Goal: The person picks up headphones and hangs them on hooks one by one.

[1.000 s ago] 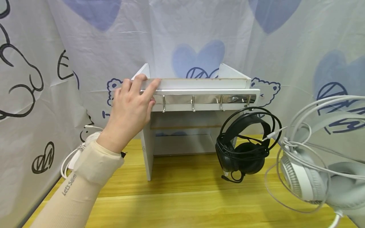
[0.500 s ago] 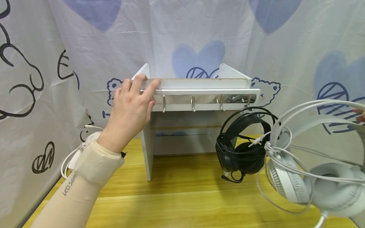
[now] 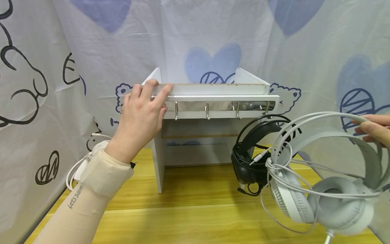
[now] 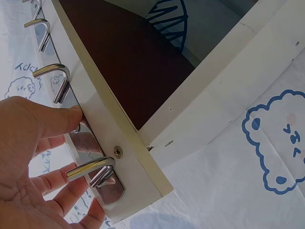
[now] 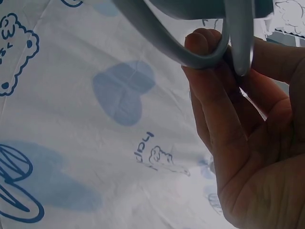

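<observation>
white headphones (image 3: 354, 206) at 4 o'clock, pinched by right hand (image 3: 377, 130), swing inward, now closer to the hooks (image 3: 208, 111); left hand (image 3: 141, 110) grips shelf (image 3: 219, 90).

From above the near side of the yellow wood-grain worktop (image 3: 195, 220), the head camera faces forward and down; the left-wrist camera, close and tilted, shares with it the left end of the white board rack (image 3: 210, 98), the right-wrist camera, close against blue-printed white cloth (image 5: 114, 162), the white over-ear headphones (image 3: 342, 208)
</observation>
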### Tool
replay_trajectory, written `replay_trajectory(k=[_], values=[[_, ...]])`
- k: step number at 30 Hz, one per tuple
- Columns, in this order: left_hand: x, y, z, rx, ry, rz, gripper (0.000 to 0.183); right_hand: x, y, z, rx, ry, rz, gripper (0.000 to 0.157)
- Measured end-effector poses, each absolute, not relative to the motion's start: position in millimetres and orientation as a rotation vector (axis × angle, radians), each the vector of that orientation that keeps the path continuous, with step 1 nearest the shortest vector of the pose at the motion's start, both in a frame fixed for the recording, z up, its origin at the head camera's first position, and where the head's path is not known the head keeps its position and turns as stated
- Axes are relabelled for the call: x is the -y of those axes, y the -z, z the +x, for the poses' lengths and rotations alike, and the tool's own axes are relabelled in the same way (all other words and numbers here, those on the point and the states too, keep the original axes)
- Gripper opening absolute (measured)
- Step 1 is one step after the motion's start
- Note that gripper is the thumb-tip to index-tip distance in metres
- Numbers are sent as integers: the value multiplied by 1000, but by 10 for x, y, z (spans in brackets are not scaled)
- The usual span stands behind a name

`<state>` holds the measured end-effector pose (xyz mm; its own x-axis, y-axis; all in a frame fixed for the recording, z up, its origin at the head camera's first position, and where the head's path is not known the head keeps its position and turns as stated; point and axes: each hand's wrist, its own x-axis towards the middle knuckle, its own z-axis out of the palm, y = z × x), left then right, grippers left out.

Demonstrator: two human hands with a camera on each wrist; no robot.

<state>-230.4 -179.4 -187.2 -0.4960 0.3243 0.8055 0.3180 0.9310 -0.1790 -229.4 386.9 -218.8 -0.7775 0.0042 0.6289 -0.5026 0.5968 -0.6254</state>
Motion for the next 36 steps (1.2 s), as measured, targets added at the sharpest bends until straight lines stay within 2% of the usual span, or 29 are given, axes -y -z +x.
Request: replay_trajectory(k=[3,7,14,20,29,36], values=[[1794,1869,-2304,2124,-11,-454,55,-3441,2027,-2007,2179,-1079,440,50],[1791,1863,-2305,2125,-13,-457,55,-3230,1937,-1843,2172,-850,490,53],[1793,1860,-2304,2120,-16,-456,54,-3052,1881,-1733,2195,-688,481,25],[1803,1864,-2302,2121,-11,-456,54,-2887,1859,-1718,2205,-727,471,20],[1797,1865,-2299,2126,-10,-457,55,-2745,1848,-1717,2250,-768,470,21],[1796,1865,-2291,2137,-3,-454,54,-2639,1831,-1703,2299,-631,497,18]])
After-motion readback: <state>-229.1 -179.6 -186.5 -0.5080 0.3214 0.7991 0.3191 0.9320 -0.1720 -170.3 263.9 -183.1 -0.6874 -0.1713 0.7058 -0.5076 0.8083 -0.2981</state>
